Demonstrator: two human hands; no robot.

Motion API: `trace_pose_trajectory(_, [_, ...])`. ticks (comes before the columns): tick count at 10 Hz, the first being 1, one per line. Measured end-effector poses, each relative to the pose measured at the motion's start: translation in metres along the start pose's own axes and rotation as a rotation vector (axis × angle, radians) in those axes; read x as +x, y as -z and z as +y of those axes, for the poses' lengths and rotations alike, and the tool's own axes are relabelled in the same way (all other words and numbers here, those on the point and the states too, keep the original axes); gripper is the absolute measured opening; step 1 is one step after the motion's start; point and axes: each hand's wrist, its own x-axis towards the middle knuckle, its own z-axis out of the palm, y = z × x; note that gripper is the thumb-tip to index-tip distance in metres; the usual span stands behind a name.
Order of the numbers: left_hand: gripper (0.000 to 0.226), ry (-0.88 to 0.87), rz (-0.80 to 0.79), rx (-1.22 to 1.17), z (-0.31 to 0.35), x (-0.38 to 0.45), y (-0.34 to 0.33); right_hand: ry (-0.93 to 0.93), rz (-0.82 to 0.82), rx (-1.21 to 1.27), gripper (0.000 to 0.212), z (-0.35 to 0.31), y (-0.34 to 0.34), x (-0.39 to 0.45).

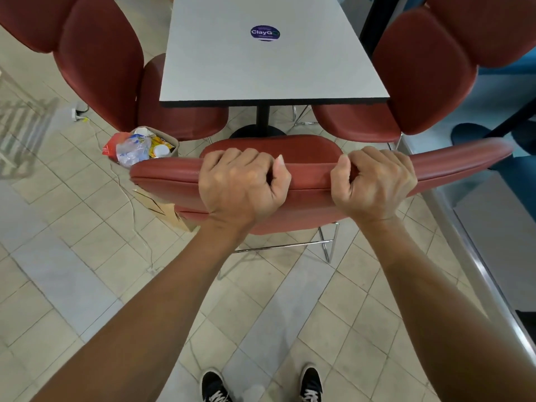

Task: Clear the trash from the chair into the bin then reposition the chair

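Note:
A red padded chair (313, 175) stands in front of me, facing the grey table (261, 68). My left hand (240, 187) grips the top edge of its backrest near the middle. My right hand (374, 184) grips the same edge further right. The seat (272, 146) shows just beyond the backrest with nothing lying on its visible part. To the chair's left, on the floor, stands a brown paper-bag bin (171, 146) filled with trash: a clear plastic bag (132, 152), a red wrapper and yellow packaging.
Two red chairs (98, 62) stand at the table's left and two more (420, 71) at its right. A black pedestal (262, 120) holds the table. A white cable (130, 204) runs across the tiled floor on the left. A metal ledge (478, 271) borders the right.

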Motion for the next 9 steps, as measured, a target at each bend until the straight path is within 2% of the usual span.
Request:
trace_pose_trajectory(2, [0.042,-0.011,-0.226,-0.058,-0.002,0.007,0.015,-0.110,-0.093,-0.029,0.029,-0.011,0.011,0.003])
trace_pose_trajectory(4, [0.048,-0.072,-0.463,-0.117,-0.007,0.019,0.034,-0.293,-0.348,-0.053,0.029,-0.025,0.026,0.015])
trace_pose_trajectory(5, [0.045,-0.061,-0.641,-0.267,-0.014,0.039,0.034,-0.448,-0.511,-0.061,0.030,-0.036,0.030,0.028])
trace_pose_trajectory(6, [0.039,-0.005,-0.771,-0.393,-0.018,0.065,0.023,-0.583,-0.600,0.044,0.021,-0.044,0.028,0.043])
trace_pose_trajectory(9, [0.035,-0.141,-0.819,-0.440,-0.054,0.135,-0.019,-0.613,-0.708,-0.026,0.030,-0.072,0.006,0.095])
